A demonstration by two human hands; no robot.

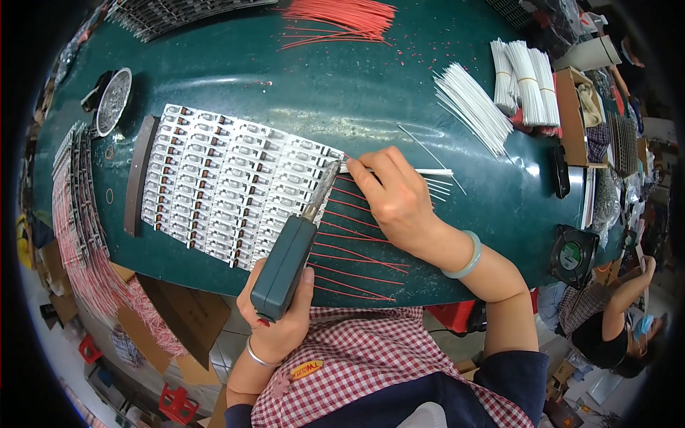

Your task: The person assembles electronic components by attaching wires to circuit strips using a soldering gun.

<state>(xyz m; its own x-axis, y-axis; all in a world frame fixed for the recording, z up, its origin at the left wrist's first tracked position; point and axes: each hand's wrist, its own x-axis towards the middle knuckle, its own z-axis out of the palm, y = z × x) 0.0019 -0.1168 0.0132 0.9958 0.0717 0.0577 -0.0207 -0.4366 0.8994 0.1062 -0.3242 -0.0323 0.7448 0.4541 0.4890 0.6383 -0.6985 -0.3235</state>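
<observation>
From where I stood, the left hand [280, 321] was wrapped round the handle of a green tool [287, 260], fingers closed firmly on it. The tool's metal tip pointed up and away from that hand, reaching the right edge of the white panel [228, 182], just beside the fingertips of the right hand. The panel lay on the desk [385, 78], ahead of the left hand and to the left of the right one, rows of small parts across it.

The right hand [399, 196] had thumb and forefinger pressed together at the panel's edge, pinching thin white wires [437, 172]; their ends fanned out on its far right side. I couldn't tell how many sat between the fingertips. Below it, red wires [360, 277] ran rightward from the panel's edge, in front of the left hand.

Ahead and to the right of the right hand lay a loose white pile [474, 110], with tied bundles [528, 75] beyond. Farther ahead was a red pile [342, 16]. Well left of both hands, a dark bar [140, 177] stood along the panel's left side, and a bowl [114, 102] sat beyond it.
</observation>
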